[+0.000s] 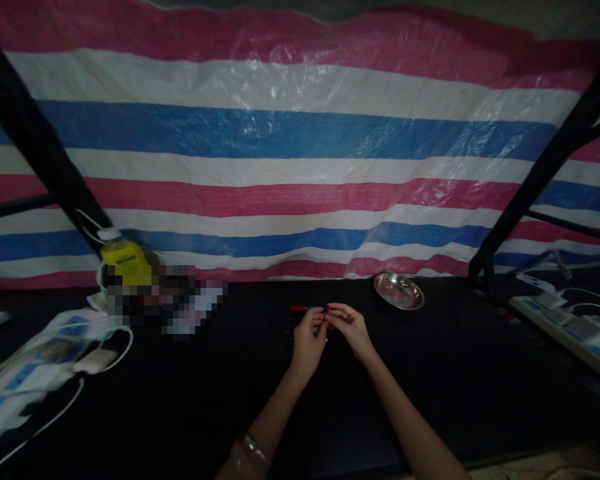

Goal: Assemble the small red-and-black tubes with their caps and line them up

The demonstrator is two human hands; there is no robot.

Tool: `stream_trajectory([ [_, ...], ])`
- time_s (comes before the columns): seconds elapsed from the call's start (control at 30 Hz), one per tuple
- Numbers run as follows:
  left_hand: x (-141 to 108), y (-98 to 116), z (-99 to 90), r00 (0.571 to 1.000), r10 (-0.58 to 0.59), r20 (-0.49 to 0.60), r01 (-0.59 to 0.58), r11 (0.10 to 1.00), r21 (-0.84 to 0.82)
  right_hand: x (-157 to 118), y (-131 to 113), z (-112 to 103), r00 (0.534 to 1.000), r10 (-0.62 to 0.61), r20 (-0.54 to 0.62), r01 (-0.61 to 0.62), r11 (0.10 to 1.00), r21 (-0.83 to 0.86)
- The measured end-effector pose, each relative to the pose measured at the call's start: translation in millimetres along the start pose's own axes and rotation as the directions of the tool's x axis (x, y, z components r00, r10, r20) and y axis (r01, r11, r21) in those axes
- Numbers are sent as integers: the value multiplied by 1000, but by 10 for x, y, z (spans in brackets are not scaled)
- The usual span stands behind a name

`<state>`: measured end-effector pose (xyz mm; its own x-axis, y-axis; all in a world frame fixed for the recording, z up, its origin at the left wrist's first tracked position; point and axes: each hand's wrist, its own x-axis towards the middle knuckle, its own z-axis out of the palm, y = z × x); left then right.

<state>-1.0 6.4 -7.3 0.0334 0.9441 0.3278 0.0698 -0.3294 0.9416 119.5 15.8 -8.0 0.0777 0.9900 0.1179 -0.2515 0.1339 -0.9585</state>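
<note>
My left hand [309, 337] and my right hand [351, 328] meet above the middle of the black table [260, 413]. On both, the fingers are bent and pinched together, the fingertips nearly touching. A bit of red shows between the fingertips, too small and dim to name. Just beyond my left hand lies a thin tool with a red handle [297, 308] and a metal shaft, perhaps a small screwdriver; the hand covers its other end. Small dark pieces beside the left fingers are too dim to make out.
A round shiny metal dish [399, 291] stands at the back right. At the back left are a yellow bottle [125, 260] and a blurred-out patch. Power strips with cables lie on the left [45, 357] and right [575, 327]. Behind hangs a striped sheet [300, 137] between black posts.
</note>
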Motion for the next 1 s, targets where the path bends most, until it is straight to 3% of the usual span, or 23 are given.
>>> stream_trajectory([
  [0.2,26,-38,-53,999,26,33,-29,994,106,-8,22,41,1000,-14,24,14,1000,2],
  [0.33,40,13,-94,994,108,31,-112,942,317,13,76,34,999,-41,12,41,999,-20],
  [0.43,55,104,-159,985,171,11,-155,861,484,57,141,-33,995,-78,-68,71,992,-100],
  [0.53,86,169,-254,988,129,-90,-40,761,647,92,193,-127,982,-148,-117,113,958,-265],
  [0.67,156,126,-373,974,2,-224,162,684,711,107,197,-185,953,-304,17,268,812,-519],
  [0.83,232,-6,-434,952,-204,-229,305,697,649,199,182,-153,935,-305,182,346,670,-657],
  [1.0,240,-50,-424,948,-230,-221,319,697,642,356,208,-137,931,-280,234,358,577,-734],
])
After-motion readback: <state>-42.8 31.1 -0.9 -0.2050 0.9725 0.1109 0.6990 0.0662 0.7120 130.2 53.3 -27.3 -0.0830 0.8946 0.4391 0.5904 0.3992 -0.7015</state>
